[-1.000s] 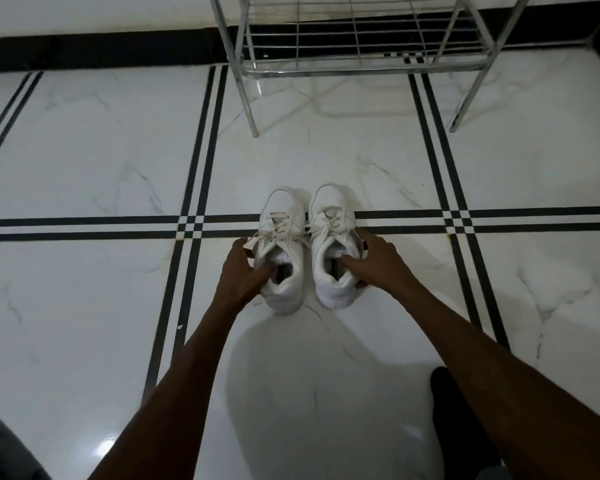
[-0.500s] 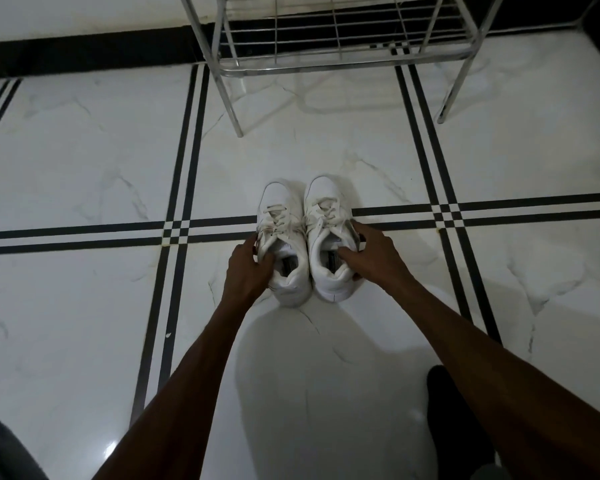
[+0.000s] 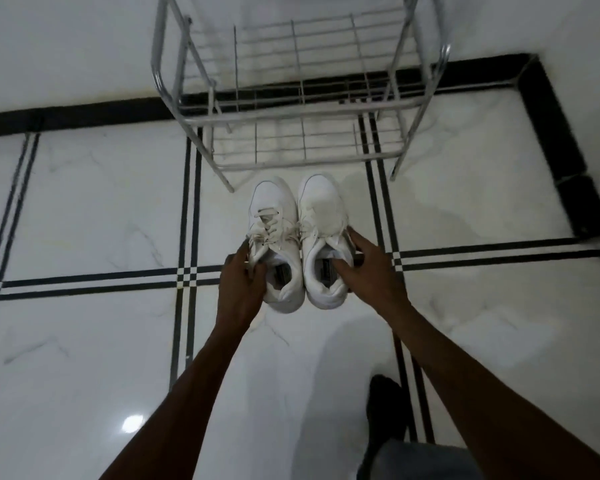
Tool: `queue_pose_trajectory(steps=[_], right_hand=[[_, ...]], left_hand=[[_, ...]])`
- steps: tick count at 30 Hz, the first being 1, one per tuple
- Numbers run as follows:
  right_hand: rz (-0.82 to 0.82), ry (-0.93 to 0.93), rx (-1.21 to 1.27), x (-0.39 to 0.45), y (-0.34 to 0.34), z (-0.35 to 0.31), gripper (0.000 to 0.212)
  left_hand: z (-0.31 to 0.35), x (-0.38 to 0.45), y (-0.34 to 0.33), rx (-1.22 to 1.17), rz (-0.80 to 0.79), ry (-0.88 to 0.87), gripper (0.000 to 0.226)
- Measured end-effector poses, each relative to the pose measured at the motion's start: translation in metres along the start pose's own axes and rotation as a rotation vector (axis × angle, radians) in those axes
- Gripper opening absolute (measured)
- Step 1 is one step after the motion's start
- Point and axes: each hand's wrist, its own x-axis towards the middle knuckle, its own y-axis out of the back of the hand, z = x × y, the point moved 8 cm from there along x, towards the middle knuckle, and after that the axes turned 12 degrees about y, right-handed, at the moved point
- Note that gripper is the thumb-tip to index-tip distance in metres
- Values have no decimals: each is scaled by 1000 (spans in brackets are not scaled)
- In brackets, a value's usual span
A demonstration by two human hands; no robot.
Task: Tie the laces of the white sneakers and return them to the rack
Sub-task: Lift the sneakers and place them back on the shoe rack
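Sneakers side by side, toes aimed at the metal shoe rack (image 3: 302, 109), just short of its bottom wire shelf. Left hand (image 3: 241, 289) grips the left sneaker (image 3: 274, 216) at the collar, thumb inside. Right hand (image 3: 368, 271) does the same on the right sneaker (image 3: 321, 209). Laces look tied. Marble floor (image 3: 84, 209) underneath.

Two sneakers sit side by side, toes toward the rack (image 3: 291, 109) just beyond them: the left sneaker (image 3: 274, 233) with the left hand (image 3: 241, 285) at its outer side, the right sneaker (image 3: 321, 230) with the right hand (image 3: 368, 271) at its outer side. The rack stands against the wall (image 3: 66, 46), and a foot (image 3: 387, 407) rests on the floor (image 3: 84, 209) nearer, to the right.
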Motion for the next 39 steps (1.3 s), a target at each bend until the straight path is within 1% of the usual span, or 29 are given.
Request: queue_pose_trajectory(steps=[2, 5, 8, 10, 15, 20, 24, 29, 35, 39], right_hand=[[-11, -21, -6, 4, 31, -41, 64], [-10, -32, -16, 13, 79, -100, 65], [-19, -33, -26, 31, 123, -149, 65], [-30, -35, -32, 45, 140, -169, 64], [-45, -5, -37, 103, 165, -206, 65], [-62, -13, -40, 165, 156, -208, 67], [-88, -58, -10, 227, 130, -197, 67], [-130, -93, -25, 295, 90, -170, 68], [-72, -128, 18, 341, 69, -137, 63], [-101, -107, -1, 348, 70, -134, 68]], left_hand=[[47, -15, 24, -6, 5, 3, 59], [119, -30, 55, 12, 5, 5, 64], [183, -38, 81, 12, 7, 12, 64], [210, -34, 92, -4, 1, 32, 64], [263, 9, 107, 4, -8, -17, 66], [276, 70, 107, -13, -10, 26, 61], [270, 138, 106, 11, -23, 82, 55], [244, 224, 93, 46, -133, 104, 57], [243, 271, 84, 13, -102, 108, 59], [245, 275, 81, -27, -122, 115, 67]])
